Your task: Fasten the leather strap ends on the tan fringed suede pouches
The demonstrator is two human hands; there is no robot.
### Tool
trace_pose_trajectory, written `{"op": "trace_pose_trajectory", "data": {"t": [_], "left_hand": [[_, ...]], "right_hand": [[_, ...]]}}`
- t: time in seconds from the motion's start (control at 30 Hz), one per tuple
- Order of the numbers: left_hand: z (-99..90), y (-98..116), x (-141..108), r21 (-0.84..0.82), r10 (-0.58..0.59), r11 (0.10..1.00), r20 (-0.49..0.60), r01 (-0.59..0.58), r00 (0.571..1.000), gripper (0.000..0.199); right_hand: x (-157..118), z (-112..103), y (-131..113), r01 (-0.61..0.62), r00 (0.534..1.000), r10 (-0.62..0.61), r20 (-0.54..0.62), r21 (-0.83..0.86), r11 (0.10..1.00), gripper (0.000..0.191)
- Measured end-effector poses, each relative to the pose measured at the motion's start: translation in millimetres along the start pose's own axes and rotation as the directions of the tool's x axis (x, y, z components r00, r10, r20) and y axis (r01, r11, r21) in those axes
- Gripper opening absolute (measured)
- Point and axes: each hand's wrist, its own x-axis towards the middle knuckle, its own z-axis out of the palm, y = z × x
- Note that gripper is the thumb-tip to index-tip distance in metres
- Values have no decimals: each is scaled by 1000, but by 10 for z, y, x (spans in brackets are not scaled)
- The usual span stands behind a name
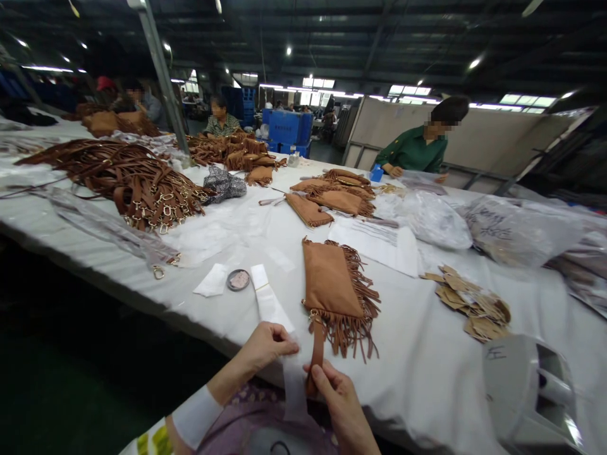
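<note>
A brown fringed bag (331, 278) lies on the white-covered table in front of me, its fringe spread to the right and below. From a clasp at its lower left corner a brown strap (317, 344) runs down toward me. My right hand (337, 393) is closed around that strap, thumb on top. In my left hand (269, 346) a strip of thin white tissue paper (294, 385) is pinched, hanging over the table's edge beside the strap. Just beyond my left hand lies a banded stack of white paper strips (266, 296).
A small round tin (238, 280) sits left of the stack. Brown straps with gold clasps (152, 196) are heaped at left; more fringed bags (339, 193) lie farther back. Tan cut pieces (469, 300) and a grey-white device (528, 392) are at right. A co-worker in green (420, 151) stands across the table.
</note>
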Motion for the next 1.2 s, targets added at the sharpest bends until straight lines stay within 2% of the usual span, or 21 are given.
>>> {"op": "trace_pose_trajectory", "data": {"t": [0.1, 0.2, 0.27, 0.47, 0.6, 0.77, 0.9, 1.0, 1.2], "left_hand": [[-115, 79, -84, 178, 13, 984, 85, -28, 996, 31], [-148, 107, -156, 329, 36, 941, 122, -75, 992, 31], [-142, 120, -190, 402, 46, 910, 151, -104, 987, 30], [-130, 206, -222, 502, -9, 855, 258, -127, 966, 28], [-130, 259, -220, 533, -23, 834, 288, -141, 957, 27], [-134, 294, -216, 530, -47, 837, 311, -133, 949, 29], [-152, 287, -215, 501, -54, 855, 342, -134, 938, 31], [-147, 261, -223, 421, -47, 900, 354, -114, 934, 31], [-93, 213, -286, 183, 35, 977, 366, -108, 930, 29]], "right_hand": [[24, 31, -102, -25, 995, 42, -93, 177, 984, 45], [75, 83, -191, 10, 993, 18, -120, 232, 973, 42], [104, 115, -236, 31, 992, -7, -124, 198, 980, 39], [140, 127, -280, 110, 971, -120, -206, -57, 992, 34], [153, 121, -288, 102, 976, -119, -181, -96, 990, 35], [178, 147, -287, 71, 982, -88, -167, -109, 992, 38], [220, 129, -223, 89, 974, -130, -184, -217, 972, 40], [234, 128, -191, 110, 966, -171, -192, -292, 950, 43], [214, 204, -211, 70, 961, -96, -258, -109, 992, 37]]}}
